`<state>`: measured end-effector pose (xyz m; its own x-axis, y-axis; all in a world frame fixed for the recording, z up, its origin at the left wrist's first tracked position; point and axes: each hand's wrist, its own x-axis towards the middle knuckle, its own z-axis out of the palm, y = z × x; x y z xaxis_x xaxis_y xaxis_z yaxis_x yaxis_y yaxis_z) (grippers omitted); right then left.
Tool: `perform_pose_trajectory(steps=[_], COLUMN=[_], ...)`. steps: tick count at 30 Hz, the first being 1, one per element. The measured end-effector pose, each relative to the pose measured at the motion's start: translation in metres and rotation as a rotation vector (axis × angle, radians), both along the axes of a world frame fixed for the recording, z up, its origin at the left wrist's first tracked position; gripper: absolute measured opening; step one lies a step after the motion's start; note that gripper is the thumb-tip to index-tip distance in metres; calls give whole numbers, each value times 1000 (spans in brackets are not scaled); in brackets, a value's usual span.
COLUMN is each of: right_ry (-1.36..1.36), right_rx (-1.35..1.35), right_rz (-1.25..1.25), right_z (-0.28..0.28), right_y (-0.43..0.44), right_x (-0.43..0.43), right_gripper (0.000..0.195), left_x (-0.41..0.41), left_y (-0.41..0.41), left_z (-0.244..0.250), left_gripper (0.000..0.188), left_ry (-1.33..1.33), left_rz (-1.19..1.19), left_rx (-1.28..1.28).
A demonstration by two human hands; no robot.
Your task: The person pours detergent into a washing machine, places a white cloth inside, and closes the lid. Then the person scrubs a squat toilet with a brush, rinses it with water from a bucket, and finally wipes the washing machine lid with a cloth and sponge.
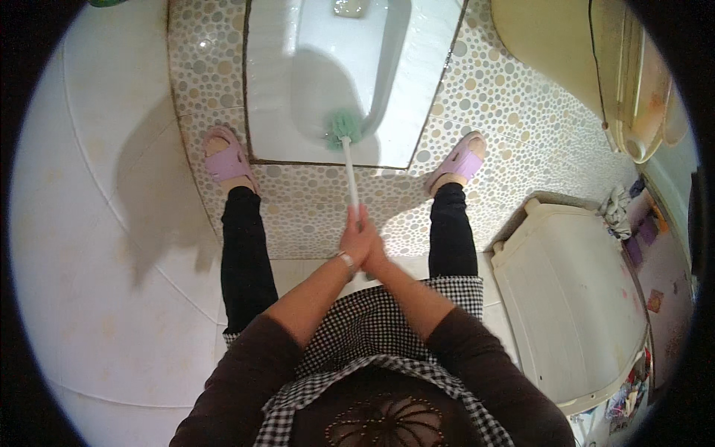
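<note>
Both hands grip the white handle of a toilet brush (pixel 351 173), one against the other, in front of my body. My left hand (pixel 357 240), with a bracelet or watch at its wrist, and my right hand (pixel 373 248) overlap, so part of the handle is hidden. The brush's round green head (pixel 344 127) touches the near end of a white ceramic squat toilet (pixel 413 72), by the inner edge of its bowl. At the bowl's far end, something clear and shiny (pixel 349 8) shows, perhaps water.
Pink slippers (pixel 228 162) are on my feet, either side of the toilet, on a raised step of pebble-patterned tiles (pixel 313 223). A cream plastic cabinet or bin (pixel 570 296) stands at the right, with a grey cloth (pixel 616 212) beside it. A pale basin-like fixture (pixel 542 39) is at upper right.
</note>
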<state>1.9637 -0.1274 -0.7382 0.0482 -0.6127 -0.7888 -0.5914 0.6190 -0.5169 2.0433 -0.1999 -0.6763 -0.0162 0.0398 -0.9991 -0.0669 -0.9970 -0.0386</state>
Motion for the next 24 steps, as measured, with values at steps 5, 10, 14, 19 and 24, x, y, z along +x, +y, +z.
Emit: perform_pose_trajectory(steps=[5,10,14,19,24], right_ry=[-363,-1108,-1295,-1126,-789], right_rx=[120,483,568,507,542], right_rz=[-499,-1073,-1196,-1123,-1116], right_z=[-19,6,-26,-29,31], right_y=[-91,-259,-311,-274,-200], right_x=[124,100,88,115,120], right_gripper=[61,49,46,54,55], left_x=[95,103,95,117,121], left_y=[-87,-208,-283,-222,-122], left_z=[-3,-20,-41,-74,-38], left_gripper=[76,85,85,73,59], left_ry=[-188,-392,-150,-328,-258], left_rz=[-309,-606,-501,-522,-310], left_rx=[-345,-749,-621,-591,-352])
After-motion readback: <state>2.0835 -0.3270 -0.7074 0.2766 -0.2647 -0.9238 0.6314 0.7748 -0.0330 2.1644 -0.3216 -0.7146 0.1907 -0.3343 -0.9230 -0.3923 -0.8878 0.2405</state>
